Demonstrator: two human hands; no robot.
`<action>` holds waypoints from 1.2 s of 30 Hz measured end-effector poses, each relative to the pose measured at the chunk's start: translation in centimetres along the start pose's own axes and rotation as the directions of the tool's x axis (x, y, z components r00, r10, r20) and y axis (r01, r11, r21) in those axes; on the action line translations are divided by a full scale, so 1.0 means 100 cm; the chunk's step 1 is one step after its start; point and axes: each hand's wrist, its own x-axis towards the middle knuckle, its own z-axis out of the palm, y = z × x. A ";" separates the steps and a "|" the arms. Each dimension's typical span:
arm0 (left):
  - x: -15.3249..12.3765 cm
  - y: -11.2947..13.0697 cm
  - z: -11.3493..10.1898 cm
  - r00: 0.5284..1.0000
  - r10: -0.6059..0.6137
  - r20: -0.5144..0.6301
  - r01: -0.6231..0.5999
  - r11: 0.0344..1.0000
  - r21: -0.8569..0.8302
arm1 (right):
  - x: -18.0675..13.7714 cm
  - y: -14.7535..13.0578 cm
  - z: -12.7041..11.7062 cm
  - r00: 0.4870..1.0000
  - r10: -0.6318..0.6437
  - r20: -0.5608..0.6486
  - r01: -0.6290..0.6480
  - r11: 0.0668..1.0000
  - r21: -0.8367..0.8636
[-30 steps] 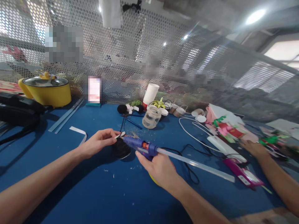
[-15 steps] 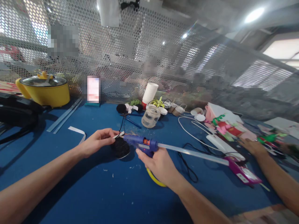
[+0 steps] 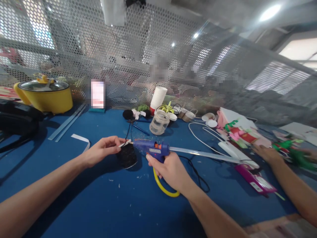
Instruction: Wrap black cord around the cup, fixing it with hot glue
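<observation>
My left hand pinches a short white strip at the top of a small black fuzzy pouch-like piece with thin black cords rising from it. Wrapped round the grip of a blue glue gun is my right hand. The gun's nozzle points left, close by the white strip; whether they touch I cannot tell. A long clear glue stick sticks out of the gun's back. Below the gun curves a yellow loop, partly hidden by my right hand.
A clear jar and stacked paper cups stand behind the gun. At left are a yellow pot, a lit phone and clear sticks. At right, another person's hand is near a purple device and a white power strip.
The glue gun and my right hand have shifted slightly right, the nozzle drawing back a little from the strip. My left hand keeps its pinch, nearly still.
</observation>
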 end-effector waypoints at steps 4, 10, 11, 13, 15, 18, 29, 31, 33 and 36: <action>0.000 0.000 0.000 1.000 -0.004 -0.009 0.004 1.000 0.000 | 0.001 0.000 -0.002 1.000 0.019 0.023 -0.019 1.000 0.000; 0.000 0.000 0.001 1.000 -0.002 -0.008 0.002 1.000 -0.007 | 0.002 0.001 -0.003 0.999 0.044 0.017 -0.044 0.999 -0.010; 0.000 0.000 0.001 1.000 0.000 -0.008 0.000 1.000 -0.006 | 0.001 0.001 -0.002 0.999 0.044 0.016 -0.044 0.999 -0.007; 0.000 0.000 0.001 1.000 -0.001 -0.012 0.001 1.000 -0.004 | -0.001 0.000 -0.001 0.999 0.034 0.015 -0.034 0.999 -0.004; 0.000 0.000 0.002 1.000 -0.005 -0.018 0.005 1.000 -0.003 | -0.003 0.000 0.000 1.000 0.028 0.013 -0.027 1.000 -0.010; 0.000 0.000 0.002 1.000 -0.001 -0.025 0.001 1.000 -0.005 | -0.005 0.000 0.002 1.000 0.016 -0.001 -0.016 0.999 -0.029; 0.000 0.000 0.002 1.000 -0.004 -0.005 0.003 0.999 -0.040 | -0.007 0.001 0.009 0.986 -0.169 -0.012 0.166 0.976 -0.138; 0.000 0.000 0.002 1.000 0.001 0.001 -0.001 0.999 -0.037 | -0.007 0.001 0.009 0.990 -0.138 -0.003 0.137 0.985 -0.106; 0.000 0.000 0.001 1.000 0.010 0.010 -0.009 1.000 -0.030 | -0.007 0.000 0.006 0.997 -0.079 0.011 0.079 0.995 -0.060; 0.000 -0.002 0.000 1.000 0.012 0.019 -0.011 1.000 -0.027 | -0.004 -0.001 0.001 0.999 0.007 0.031 -0.007 1.000 -0.021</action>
